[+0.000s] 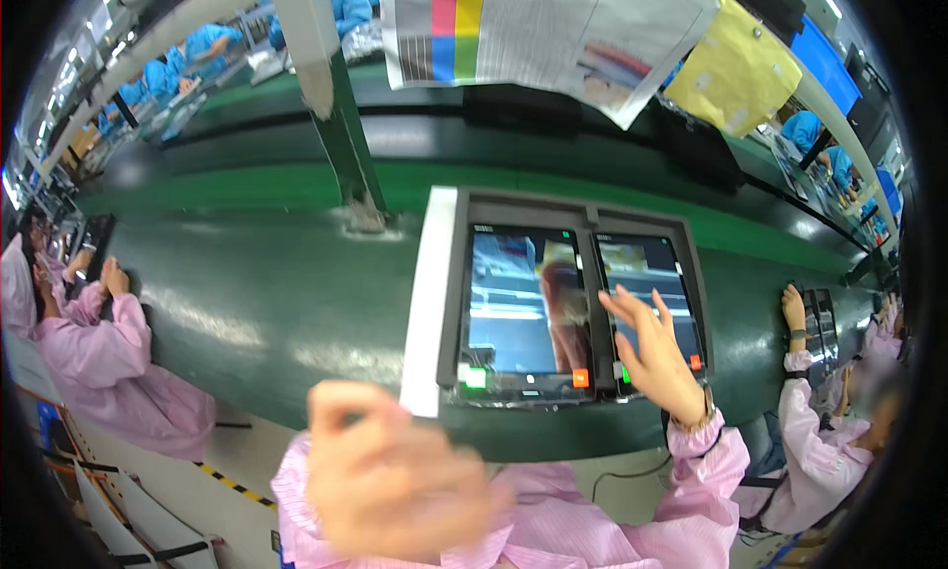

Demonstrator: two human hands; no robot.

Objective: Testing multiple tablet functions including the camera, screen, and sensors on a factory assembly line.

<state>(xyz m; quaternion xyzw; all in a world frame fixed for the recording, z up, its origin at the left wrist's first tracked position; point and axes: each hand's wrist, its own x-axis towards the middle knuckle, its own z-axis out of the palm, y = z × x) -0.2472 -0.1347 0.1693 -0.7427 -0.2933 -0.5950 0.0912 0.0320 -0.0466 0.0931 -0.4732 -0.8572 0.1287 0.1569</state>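
Two tablets lie side by side in a dark grey two-slot tray (523,207) on the green bench. The left tablet (509,322) has its screen lit, with a camera-like picture, a green square and an orange square at the bottom. A similar picture shows on the right tablet (632,263). My right hand (657,357) is over this one with fingers spread, holding nothing; whether a fingertip touches the glass is unclear. Nearer to me, my left hand (395,475) is raised in front of the bench edge, smeared by motion, its fingers not readable.
A white strip (425,312) runs along the tray's left side. Behind the tray stands a green post (351,144). A printed sheet (543,40) and a yellow sheet (736,65) hang above. People in pink sit at the bench on both sides.
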